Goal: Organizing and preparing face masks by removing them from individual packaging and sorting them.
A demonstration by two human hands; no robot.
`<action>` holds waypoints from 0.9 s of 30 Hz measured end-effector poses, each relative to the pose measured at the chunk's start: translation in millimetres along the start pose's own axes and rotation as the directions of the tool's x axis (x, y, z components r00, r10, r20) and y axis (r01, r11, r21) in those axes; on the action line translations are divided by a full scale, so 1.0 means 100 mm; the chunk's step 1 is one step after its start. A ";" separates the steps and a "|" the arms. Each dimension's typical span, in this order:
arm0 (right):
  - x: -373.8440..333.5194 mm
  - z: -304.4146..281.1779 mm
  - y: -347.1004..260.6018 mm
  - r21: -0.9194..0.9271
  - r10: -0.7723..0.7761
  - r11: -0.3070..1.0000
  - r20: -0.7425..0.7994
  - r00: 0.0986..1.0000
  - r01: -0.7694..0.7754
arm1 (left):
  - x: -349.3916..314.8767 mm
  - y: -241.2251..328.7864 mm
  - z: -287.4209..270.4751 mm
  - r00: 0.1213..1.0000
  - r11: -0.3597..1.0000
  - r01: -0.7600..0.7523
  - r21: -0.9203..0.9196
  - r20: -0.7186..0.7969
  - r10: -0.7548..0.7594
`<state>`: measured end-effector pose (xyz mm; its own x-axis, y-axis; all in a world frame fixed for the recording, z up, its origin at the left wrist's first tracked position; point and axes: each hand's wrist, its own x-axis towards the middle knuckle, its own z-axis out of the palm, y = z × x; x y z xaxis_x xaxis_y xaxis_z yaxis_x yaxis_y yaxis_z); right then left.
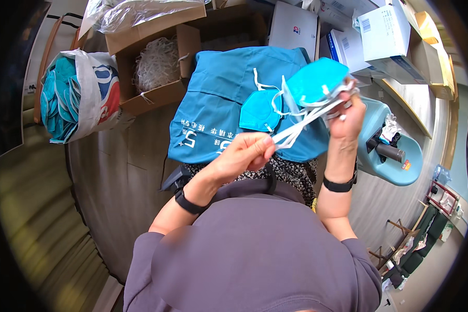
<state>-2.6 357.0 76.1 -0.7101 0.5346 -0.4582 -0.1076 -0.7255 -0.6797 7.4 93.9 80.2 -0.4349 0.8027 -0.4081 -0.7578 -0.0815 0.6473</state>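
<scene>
Grey-purple shirt [275, 244] nearest; beyond, your left hand [244, 154] and right hand [348, 118] close fingers [257, 147] on white straps [298, 129].
Keep straps evenly taut, the raised blue mask [316, 82] steady over the blue cloth [208, 99], far right.

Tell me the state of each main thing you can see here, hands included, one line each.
Left hand: closed on white straps
White straps: stretched between both hands
Right hand: closed, gripping raised teal mask
Raised teal mask: held up
Lower teal mask: lying on blue cloth
Blue cloth: spread over the lap
White bag: open, filled with teal masks
Cardboard box: open, holding tangled white strands
</scene>
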 end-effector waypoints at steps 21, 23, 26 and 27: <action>-0.45 0.01 -0.38 -0.281 -0.061 0.944 0.365 0.929 0.173 | 0.97 -0.12 -0.92 0.773 0.219 0.355 0.909 -0.417 0.479; -0.44 -0.03 -0.37 -0.281 -0.081 0.940 0.365 0.927 0.192 | 0.94 -0.12 -0.87 0.837 0.207 0.354 0.912 -0.408 0.365; -0.38 -0.13 -0.35 -0.444 -0.308 0.782 0.335 0.891 0.437 | 0.77 0.03 -0.82 0.836 0.491 0.206 0.847 -0.413 0.361; -0.39 -0.15 -0.34 -0.517 -0.386 0.701 0.305 0.871 0.492 | 0.66 0.14 -0.78 0.843 0.586 0.156 0.795 -0.416 0.340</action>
<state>38.7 367.3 108.6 -0.7887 0.6136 0.0380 -0.0651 -0.0219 -0.9976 -70.0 99.8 11.5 -0.8270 0.4032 -0.3917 -0.1255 0.5469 0.8278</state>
